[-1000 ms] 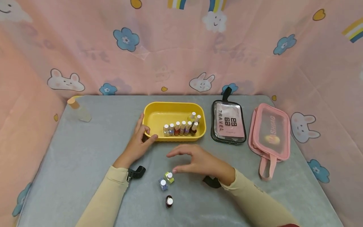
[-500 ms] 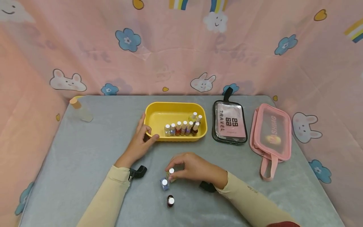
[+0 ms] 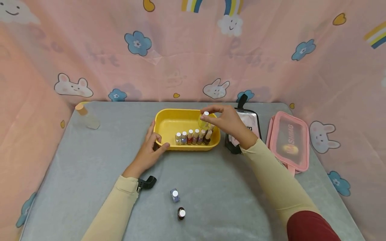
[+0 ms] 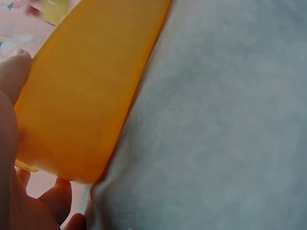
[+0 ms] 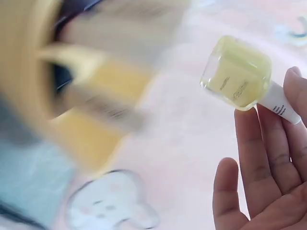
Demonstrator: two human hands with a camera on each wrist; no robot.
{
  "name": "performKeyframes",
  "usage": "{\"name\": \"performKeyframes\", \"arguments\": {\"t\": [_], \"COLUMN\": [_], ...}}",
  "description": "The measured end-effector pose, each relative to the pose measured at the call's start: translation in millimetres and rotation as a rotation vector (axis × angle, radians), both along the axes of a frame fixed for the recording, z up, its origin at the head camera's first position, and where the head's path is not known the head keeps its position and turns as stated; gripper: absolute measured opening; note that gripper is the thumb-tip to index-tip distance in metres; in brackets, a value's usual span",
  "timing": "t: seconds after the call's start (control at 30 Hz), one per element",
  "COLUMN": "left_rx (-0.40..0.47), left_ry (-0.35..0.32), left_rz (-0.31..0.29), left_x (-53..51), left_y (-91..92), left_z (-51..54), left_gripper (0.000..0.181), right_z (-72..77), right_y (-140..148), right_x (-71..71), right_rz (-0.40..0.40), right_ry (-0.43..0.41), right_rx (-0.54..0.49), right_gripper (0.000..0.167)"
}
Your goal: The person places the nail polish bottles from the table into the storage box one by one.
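Observation:
My right hand [image 3: 230, 123] pinches a nail polish bottle [image 5: 238, 74] by its white cap, over the right end of the yellow tray [image 3: 172, 122]. Pale yellow polish shows through the clear glass in the right wrist view. Inside the tray, a row of nail polish bottles [image 3: 190, 137] stands along the near wall, with more at the right partly hidden behind my fingers. My left hand [image 3: 145, 154] grips the tray's left end, thumb at the near corner. On the table lie a blue-purple nail polish bottle [image 3: 175, 195] and a dark nail polish bottle [image 3: 181, 213].
Right of the tray lies a black-edged clear travel pouch [image 3: 253, 117], partly covered by my right arm. Beyond it is a pink zip pouch [image 3: 289, 142]. A frosted bottle with a wooden-coloured cap [image 3: 88, 117] lies at the far left. A pink patterned cloth [image 3: 175, 63] hangs behind.
My right hand has taken the yellow nail polish bottle from the table and carried it up and right to over the tray. The left hand has stayed at the tray's end.

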State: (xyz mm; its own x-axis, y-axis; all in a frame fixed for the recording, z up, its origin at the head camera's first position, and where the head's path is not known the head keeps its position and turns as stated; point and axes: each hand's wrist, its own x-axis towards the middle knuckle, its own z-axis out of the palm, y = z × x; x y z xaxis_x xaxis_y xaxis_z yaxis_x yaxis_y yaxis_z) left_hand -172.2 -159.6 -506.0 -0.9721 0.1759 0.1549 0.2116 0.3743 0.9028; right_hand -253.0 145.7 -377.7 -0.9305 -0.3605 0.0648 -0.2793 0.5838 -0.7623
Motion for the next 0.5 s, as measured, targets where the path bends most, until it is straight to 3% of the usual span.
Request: {"name": "performKeyframes", "arguments": {"t": [0.2, 0.5], "left_rx": [0.001, -0.003], "left_ry": [0.004, 0.013], "left_rz": [0.0, 0.001], "left_x": [-0.9, -1.4], "left_y": [-0.1, -0.8], "left_z": [-2.6, -2.7], "left_gripper": [0.037, 0.038], "right_z": [-28.9, -46.8], "right_y": [4, 1], "right_x": [-26.8, -31.3], "right_rz": [-0.014, 0.058], "right_ry": [-0.075, -0.111], "right_rx": [0.051, 0.15], "right_gripper": [0.032, 0.031]}}
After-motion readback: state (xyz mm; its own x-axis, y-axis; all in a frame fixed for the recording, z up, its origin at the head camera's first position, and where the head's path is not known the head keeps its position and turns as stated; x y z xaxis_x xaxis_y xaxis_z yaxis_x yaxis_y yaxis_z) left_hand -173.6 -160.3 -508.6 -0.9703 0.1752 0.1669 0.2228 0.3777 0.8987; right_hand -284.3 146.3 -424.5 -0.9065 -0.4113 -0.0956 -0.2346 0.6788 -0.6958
